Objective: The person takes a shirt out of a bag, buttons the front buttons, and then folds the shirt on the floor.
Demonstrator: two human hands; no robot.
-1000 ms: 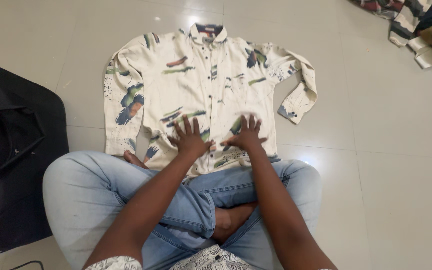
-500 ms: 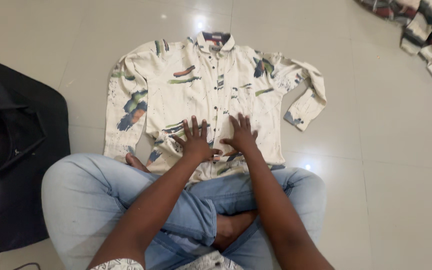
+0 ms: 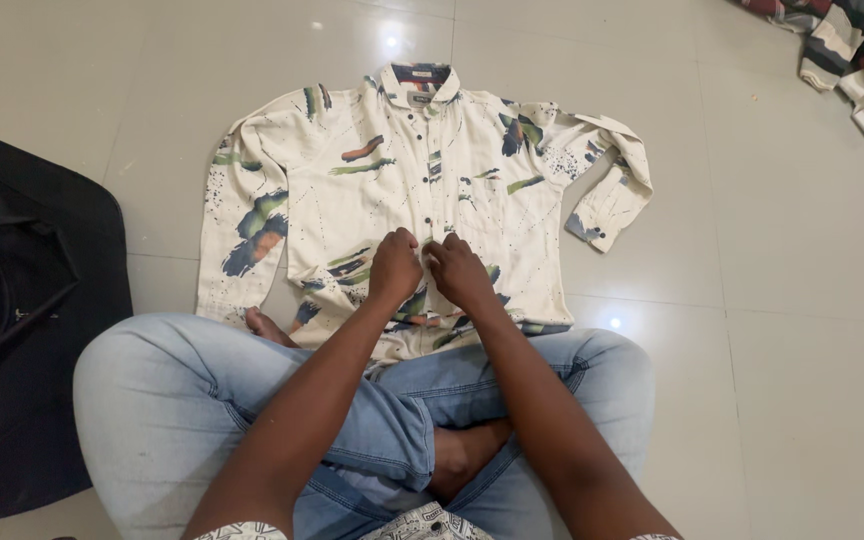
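Both hands, left hand (image 3: 395, 268) and right hand (image 3: 457, 272), pinch the shirt (image 3: 402, 190) placket together, likely buttoning; next needs fine fingertip alignment.

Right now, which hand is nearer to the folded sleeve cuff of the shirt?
Right. The right hand rests on the button placket, on the side of the folded sleeve cuff; the left hand lies beside it, farther away.

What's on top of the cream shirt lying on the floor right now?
Both hands rest on the cream shirt at its button line: the left hand and the right hand, fingers curled. What the fingertips pinch is hidden. The hem is hidden behind the jeans.
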